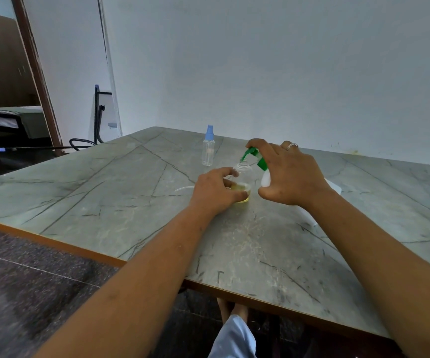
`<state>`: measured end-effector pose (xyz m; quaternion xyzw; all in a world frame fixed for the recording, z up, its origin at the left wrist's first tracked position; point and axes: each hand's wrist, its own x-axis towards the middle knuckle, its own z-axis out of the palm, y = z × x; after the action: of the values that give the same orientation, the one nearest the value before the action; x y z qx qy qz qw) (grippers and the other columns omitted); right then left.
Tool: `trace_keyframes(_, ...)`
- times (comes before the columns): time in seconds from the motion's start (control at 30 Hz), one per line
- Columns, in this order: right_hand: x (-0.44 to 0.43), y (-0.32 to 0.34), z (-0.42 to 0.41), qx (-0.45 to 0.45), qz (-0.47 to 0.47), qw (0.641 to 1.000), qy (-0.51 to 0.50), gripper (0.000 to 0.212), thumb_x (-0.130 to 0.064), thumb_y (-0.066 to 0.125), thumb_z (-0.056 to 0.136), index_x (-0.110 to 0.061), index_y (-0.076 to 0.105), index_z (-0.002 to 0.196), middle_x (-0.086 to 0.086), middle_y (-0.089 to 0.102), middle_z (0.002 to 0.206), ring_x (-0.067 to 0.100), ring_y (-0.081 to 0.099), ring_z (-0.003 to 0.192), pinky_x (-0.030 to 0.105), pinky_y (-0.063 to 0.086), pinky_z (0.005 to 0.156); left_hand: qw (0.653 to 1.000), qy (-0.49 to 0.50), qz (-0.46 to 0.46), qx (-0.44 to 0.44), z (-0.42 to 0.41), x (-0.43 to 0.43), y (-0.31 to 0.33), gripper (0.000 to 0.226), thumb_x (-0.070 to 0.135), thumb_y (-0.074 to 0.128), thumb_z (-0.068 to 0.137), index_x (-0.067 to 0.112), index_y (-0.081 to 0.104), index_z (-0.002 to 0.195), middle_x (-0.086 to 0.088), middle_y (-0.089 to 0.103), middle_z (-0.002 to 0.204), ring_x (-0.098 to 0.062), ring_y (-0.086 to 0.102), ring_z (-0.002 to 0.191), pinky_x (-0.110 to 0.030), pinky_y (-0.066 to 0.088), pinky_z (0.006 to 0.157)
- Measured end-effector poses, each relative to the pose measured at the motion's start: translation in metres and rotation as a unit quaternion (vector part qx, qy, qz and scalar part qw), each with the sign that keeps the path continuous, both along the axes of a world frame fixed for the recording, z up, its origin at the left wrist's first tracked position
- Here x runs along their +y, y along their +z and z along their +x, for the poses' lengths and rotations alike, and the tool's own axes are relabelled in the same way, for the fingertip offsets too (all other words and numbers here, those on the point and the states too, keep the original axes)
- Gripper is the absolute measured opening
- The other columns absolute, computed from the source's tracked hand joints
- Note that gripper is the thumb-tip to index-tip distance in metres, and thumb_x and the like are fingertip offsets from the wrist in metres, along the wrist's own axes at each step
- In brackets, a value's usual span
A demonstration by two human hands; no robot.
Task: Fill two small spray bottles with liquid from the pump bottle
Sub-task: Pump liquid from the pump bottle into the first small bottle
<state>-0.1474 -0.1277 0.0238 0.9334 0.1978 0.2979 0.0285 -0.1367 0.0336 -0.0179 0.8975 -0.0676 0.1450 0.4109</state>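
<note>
A small clear spray bottle (243,180) with its cap off stands on the grey marbled table (105,192); yellowish liquid fills its lower part. My left hand (216,192) grips this bottle around its body. My right hand (290,174) holds the white pump bottle (265,179) just to its right, a finger resting on the green pump head (253,155). The pump's spout points down at the open neck. A second small spray bottle (208,148), clear with a blue sprayer cap, stands upright farther back.
A thin clear tube (184,188) lies on the table left of my left hand. White paper (333,187) lies under and behind my right forearm. The table's near edge runs diagonally with dark floor below. A wall stands close behind the table.
</note>
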Motion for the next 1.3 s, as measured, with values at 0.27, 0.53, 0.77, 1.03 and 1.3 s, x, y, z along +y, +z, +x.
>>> trace_keyframes(0.27, -0.0018, 0.0006, 0.0008, 0.000, 0.013, 1.000, -0.004, 0.074, -0.038, 0.070, 0.067, -0.033, 0.031, 0.129, -0.003, 0.059, 0.121, 0.021, 0.048, 0.102, 0.027, 0.040, 0.063, 1.000, -0.005, 0.011, -0.003, -0.0029, -0.0002, -0.0001, 0.056, 0.038, 0.077, 0.072, 0.026, 0.057, 0.123, -0.001, 0.064, 0.118, -0.010, 0.059, 0.096, -0.026, 0.044, 0.095)
trace_keyframes(0.53, -0.0032, -0.0009, -0.0058, -0.005, -0.020, 0.999, -0.027, 0.086, -0.045, 0.069, 0.071, -0.037, 0.020, 0.141, -0.004, 0.052, 0.134, 0.024, 0.049, 0.115, 0.036, 0.052, 0.081, 1.000, -0.002, 0.012, 0.001, -0.0030, -0.0005, 0.0002, 0.055, 0.038, 0.076, 0.073, 0.026, 0.057, 0.123, -0.001, 0.064, 0.119, -0.011, 0.060, 0.099, -0.026, 0.044, 0.096)
trace_keyframes(0.77, -0.0019, -0.0004, -0.0042, -0.014, -0.003, 1.000, -0.021, 0.077, -0.041, 0.069, 0.069, -0.034, 0.028, 0.133, -0.003, 0.058, 0.122, 0.023, 0.049, 0.107, 0.033, 0.050, 0.071, 1.000, 0.002, 0.013, -0.005, -0.0030, -0.0012, 0.0008, 0.055, 0.040, 0.076, 0.073, 0.027, 0.057, 0.123, 0.000, 0.064, 0.118, -0.010, 0.059, 0.096, -0.026, 0.044, 0.096)
trace_keyframes(1.03, -0.0008, -0.0016, -0.0071, -0.021, -0.030, 0.999, -0.035, 0.084, -0.046, 0.068, 0.073, -0.035, 0.020, 0.141, -0.003, 0.053, 0.132, 0.024, 0.049, 0.115, 0.035, 0.052, 0.078, 1.000, -0.002, 0.007, -0.009, -0.0020, -0.0004, -0.0015, 0.055, 0.039, 0.078, 0.071, 0.027, 0.058, 0.121, 0.000, 0.065, 0.117, -0.008, 0.057, 0.092, -0.025, 0.045, 0.093)
trace_keyframes(1.3, -0.0014, -0.0002, -0.0066, -0.023, -0.025, 0.999, -0.031, 0.077, -0.042, 0.067, 0.071, -0.033, 0.027, 0.135, -0.002, 0.057, 0.124, 0.024, 0.049, 0.110, 0.032, 0.048, 0.071, 1.000, -0.005, 0.004, -0.006, -0.0008, 0.0006, -0.0015, 0.055, 0.038, 0.078, 0.071, 0.027, 0.058, 0.122, 0.000, 0.065, 0.115, -0.007, 0.055, 0.089, -0.023, 0.044, 0.091)
